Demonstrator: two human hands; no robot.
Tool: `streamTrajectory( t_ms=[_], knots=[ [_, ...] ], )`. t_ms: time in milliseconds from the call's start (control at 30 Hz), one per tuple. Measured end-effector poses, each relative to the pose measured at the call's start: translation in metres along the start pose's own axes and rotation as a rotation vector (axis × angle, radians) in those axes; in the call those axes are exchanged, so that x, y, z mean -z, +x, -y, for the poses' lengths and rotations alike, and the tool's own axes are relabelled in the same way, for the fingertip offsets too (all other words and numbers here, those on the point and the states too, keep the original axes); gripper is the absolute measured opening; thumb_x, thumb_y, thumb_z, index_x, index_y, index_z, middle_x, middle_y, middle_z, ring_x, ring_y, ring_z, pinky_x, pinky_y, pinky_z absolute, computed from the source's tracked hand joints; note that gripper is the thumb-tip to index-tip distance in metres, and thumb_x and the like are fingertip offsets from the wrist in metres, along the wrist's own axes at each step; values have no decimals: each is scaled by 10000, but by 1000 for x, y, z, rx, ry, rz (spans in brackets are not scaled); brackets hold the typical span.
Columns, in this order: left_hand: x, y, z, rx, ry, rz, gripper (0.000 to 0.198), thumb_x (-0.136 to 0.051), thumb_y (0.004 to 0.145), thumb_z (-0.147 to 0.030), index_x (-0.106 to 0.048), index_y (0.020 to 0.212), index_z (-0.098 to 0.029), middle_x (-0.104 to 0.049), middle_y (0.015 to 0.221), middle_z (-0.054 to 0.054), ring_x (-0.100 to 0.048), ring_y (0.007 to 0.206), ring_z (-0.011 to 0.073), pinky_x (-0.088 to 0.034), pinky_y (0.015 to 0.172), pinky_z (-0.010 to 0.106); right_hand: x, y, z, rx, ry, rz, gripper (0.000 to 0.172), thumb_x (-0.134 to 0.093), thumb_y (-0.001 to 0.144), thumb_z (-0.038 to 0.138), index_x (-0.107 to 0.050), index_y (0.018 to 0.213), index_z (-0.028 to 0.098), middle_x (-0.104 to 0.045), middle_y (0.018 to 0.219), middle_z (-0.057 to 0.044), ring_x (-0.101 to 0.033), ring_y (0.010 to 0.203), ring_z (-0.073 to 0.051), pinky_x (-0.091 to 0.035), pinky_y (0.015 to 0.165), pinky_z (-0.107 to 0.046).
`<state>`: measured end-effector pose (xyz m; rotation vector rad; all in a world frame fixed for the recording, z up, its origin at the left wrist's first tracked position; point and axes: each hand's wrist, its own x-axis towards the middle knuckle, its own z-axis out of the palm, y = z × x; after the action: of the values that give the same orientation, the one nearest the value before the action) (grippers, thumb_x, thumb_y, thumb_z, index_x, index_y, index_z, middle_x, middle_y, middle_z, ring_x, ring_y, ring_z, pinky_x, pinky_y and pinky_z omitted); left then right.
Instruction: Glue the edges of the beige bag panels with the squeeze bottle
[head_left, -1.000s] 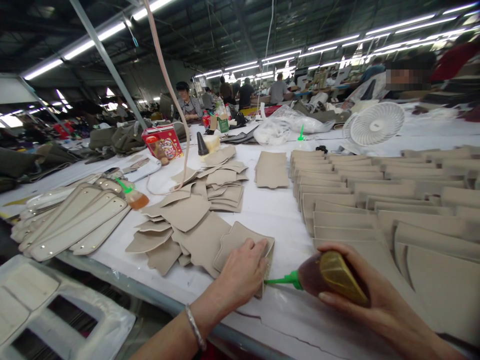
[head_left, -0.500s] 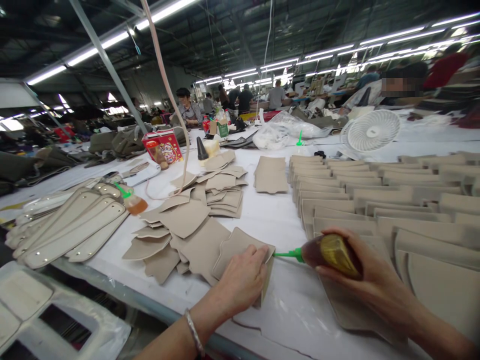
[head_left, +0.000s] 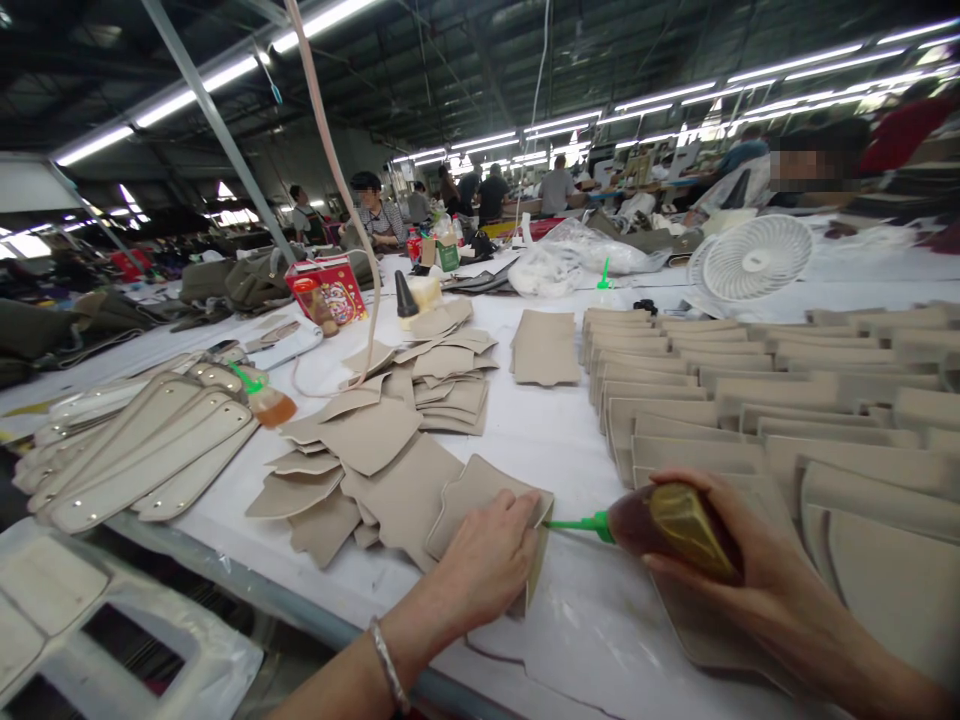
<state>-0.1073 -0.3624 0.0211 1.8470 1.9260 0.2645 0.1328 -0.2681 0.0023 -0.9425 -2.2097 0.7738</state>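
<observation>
My left hand (head_left: pixel 484 562) lies on a small stack of beige cut pieces (head_left: pixel 469 495) at the near edge of the white table (head_left: pixel 547 440), its fingers pressed down on the top piece. My right hand (head_left: pixel 750 570) grips a brown glue bottle (head_left: pixel 664 525) with a green nozzle (head_left: pixel 577 524). The nozzle tip points left and meets the right edge of the stack under my left fingers. A loose beige piece (head_left: pixel 697 630) lies flat under my right hand.
Heaps of beige pieces (head_left: pixel 390 430) lie to the left, rows of overlapped pieces (head_left: pixel 750 390) to the right. A second glue bottle (head_left: pixel 264 397) rests by long cream strips (head_left: pixel 142 450). A white fan (head_left: pixel 754 258), a red box (head_left: pixel 326 285) and seated people stand farther back.
My right hand and the bottle rose from low at the stack's lower right edge to its upper right edge, then dipped slightly. My left hand stayed on the stack.
</observation>
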Motion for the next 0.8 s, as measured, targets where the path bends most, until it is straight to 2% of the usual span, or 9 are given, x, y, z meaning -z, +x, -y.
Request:
streamTrajectory(
  t_ms=[100, 267, 467, 633, 800],
  knots=[
    [0, 0, 0, -15, -7, -11, 447, -290, 940, -246, -468, 1350, -268, -603, 1178, 55, -621, 1002, 254, -473, 875, 379, 0, -1, 0, -3, 30, 62, 486, -653, 856, 492, -414, 1242, 321, -597, 1085, -6, -620, 913, -226, -519, 772, -297],
    [0, 1, 1, -10, 1, -8, 454, -290, 936, -242, -471, 1351, -265, -601, 1175, 56, -621, 992, 248, -473, 874, 371, 3, 5, -2, 15, -39, 4, 465, -645, 865, 491, -419, 1229, 311, -574, 1119, -30, -596, 968, -248, -497, 820, -337],
    [0, 2, 2, -15, -9, -3, 451, -290, 944, -254, -468, 1358, -259, -597, 1207, 59, -611, 1032, 254, -469, 906, 380, 2, -3, 2, -2, 35, 52, 469, -653, 852, 502, -423, 1226, 338, -597, 1079, 2, -622, 914, -225, -516, 771, -299],
    [-2, 3, 3, -27, -18, -16, 462, -288, 937, -241, -472, 1360, -238, -597, 1218, 70, -618, 1031, 270, -479, 908, 411, 0, 3, -3, -8, -31, -26, 489, -644, 854, 504, -435, 1235, 280, -580, 1123, -50, -601, 960, -254, -496, 821, -344],
    [-3, 3, 4, -33, -23, -14, 459, -288, 940, -250, -482, 1355, -237, -599, 1230, 70, -614, 1052, 270, -475, 929, 413, -6, -3, 4, -40, 9, -43, 483, -657, 828, 507, -468, 1216, 290, -595, 1124, -37, -608, 954, -259, -497, 803, -342]
  ],
)
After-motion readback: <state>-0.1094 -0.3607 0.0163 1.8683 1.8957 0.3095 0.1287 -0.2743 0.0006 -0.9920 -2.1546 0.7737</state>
